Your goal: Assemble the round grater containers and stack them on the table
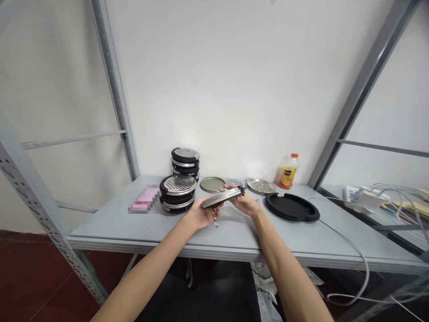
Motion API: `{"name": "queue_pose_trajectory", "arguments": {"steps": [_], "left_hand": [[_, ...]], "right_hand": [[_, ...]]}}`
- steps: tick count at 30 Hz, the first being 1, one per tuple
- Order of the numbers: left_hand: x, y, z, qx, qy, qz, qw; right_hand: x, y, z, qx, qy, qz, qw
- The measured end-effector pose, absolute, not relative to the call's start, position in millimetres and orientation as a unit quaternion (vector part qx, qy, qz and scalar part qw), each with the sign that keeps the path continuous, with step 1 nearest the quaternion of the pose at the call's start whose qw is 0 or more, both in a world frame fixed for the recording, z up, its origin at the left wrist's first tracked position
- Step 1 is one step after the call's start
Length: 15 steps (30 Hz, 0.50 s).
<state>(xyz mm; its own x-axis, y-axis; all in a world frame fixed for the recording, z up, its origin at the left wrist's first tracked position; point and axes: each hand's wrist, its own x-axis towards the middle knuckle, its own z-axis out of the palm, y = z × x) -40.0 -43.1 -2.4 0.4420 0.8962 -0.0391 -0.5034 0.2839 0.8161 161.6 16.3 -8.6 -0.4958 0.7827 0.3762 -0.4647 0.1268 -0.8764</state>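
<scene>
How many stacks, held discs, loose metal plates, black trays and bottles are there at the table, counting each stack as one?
Stacks: 2
Held disc: 1
Loose metal plates: 3
Black tray: 1
Bottle: 1
Total: 8

Shiny smooth metal rims showing on held round disc (223, 197); matt black plastic-looking tray (292, 207) lying w/ matt grey tabletop (231, 228) showing beneath.

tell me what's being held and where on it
A round, silver-and-black disc: the left hand holds its left side from below, the right hand its right edge.
</scene>
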Motion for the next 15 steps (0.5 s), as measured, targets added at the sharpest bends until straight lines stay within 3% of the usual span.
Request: {"name": "queue_pose_trajectory", "arguments": {"steps": [5, 8, 12, 15], "left_hand": [[-41, -59, 2, 0.329, 0.248, 0.415, 0.811], [-56, -83, 14, 0.390, 0.292, 0.356, 0.797], [-103, -116, 44, 0.561, 0.355, 0.336, 0.668], [-148, -123, 65, 0.622, 0.401, 0.461, 0.489]], "right_hand": [[160, 22, -14, -0.171, -0.552, 0.614, 0.538], [155, 20, -9, -0.168, -0.532, 0.582, 0.592], [137, 14, 20, -0.136, -0.499, 0.545, 0.659], [107, 6, 57, -0.129, -0.523, 0.503, 0.676]]}}
